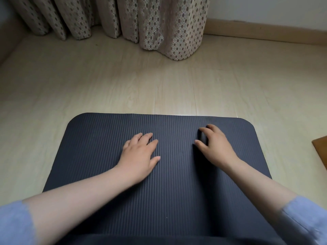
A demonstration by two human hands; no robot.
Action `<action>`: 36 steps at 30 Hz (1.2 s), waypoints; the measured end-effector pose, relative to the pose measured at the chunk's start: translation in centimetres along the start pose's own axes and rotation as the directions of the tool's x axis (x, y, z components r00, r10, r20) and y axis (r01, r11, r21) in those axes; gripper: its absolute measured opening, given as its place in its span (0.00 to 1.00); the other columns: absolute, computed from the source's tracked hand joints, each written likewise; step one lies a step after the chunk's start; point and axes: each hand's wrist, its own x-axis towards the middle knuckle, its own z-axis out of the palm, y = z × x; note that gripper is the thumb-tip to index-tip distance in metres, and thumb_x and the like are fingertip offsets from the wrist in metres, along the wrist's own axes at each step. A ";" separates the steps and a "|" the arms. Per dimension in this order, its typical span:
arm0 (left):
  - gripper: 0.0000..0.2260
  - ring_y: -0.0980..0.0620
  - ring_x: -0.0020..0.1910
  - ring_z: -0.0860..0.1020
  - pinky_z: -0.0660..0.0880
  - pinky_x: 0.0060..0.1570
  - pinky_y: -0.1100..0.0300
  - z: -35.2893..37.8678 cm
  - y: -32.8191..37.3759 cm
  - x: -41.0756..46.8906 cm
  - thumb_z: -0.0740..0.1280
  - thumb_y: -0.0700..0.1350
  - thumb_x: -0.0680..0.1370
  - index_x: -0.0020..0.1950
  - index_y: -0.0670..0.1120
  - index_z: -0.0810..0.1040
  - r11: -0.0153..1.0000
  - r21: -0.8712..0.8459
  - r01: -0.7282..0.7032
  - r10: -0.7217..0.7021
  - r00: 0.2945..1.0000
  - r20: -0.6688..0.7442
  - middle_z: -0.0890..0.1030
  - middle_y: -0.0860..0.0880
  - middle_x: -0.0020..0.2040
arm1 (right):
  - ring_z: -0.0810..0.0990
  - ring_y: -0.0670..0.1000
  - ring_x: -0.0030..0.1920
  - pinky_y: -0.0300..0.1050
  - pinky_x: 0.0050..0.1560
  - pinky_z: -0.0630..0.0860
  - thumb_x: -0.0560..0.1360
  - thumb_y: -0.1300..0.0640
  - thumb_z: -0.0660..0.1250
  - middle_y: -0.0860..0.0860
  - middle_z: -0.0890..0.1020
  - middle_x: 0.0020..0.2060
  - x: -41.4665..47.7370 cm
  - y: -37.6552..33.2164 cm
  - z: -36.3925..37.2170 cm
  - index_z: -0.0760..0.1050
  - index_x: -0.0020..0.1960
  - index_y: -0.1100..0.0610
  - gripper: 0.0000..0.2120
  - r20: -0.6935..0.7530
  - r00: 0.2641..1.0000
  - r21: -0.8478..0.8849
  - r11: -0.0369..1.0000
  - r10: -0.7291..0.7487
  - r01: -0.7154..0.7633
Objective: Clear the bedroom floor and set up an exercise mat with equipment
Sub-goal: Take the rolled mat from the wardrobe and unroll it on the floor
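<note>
- One dark ribbed mat (99,147) lies flat on the pale floor (123,82), under both hands; its rounded far edge is just beyond the fingertips.
- The left hand (139,152) rests palm down on the mat, fingers straight and close together.
- The right hand (215,145), beside it but apart, touches the mat with arched fingertips and grips nothing.
- One patterned curtain (159,23) hangs well beyond both hands.
- One wooden corner (321,151) shows right of the right hand, off the mat.

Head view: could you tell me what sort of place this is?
Probably a room at home, perhaps a bedroom: floor-length patterned curtains, pale wood-look floor, dark exercise mat laid on it.
</note>
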 end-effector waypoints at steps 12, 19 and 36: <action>0.30 0.43 0.77 0.51 0.55 0.74 0.46 -1.4 0.3 -0.6 0.56 0.59 0.79 0.78 0.49 0.54 0.998 0.054 -0.016 0.006 0.985 0.172 0.50 0.47 0.79 | 0.56 0.59 0.76 0.49 0.75 0.57 0.78 0.47 0.64 0.57 0.56 0.77 -8.4 -0.9 0.8 0.61 0.76 0.55 0.30 0.339 0.940 -0.101 0.995 0.024 0.011; 0.24 0.41 0.68 0.68 0.67 0.66 0.47 -1.8 2.5 -7.8 0.57 0.58 0.79 0.70 0.45 0.68 0.995 -0.087 -0.050 0.064 0.984 0.167 0.71 0.44 0.70 | 0.53 0.60 0.77 0.54 0.75 0.57 0.78 0.45 0.62 0.56 0.53 0.78 -8.5 -1.2 1.8 0.59 0.77 0.54 0.31 0.318 0.946 -0.128 0.991 0.070 -0.030; 0.21 0.49 0.45 0.76 0.68 0.42 0.56 0.8 2.3 -18.1 0.52 0.62 0.79 0.43 0.50 0.77 0.995 -0.100 -0.001 -0.003 0.999 -0.042 0.80 0.52 0.42 | 0.64 0.54 0.74 0.43 0.71 0.59 0.81 0.45 0.56 0.54 0.68 0.73 -14.3 -3.3 -0.6 0.66 0.74 0.58 0.26 0.296 0.955 0.009 1.000 0.007 -0.010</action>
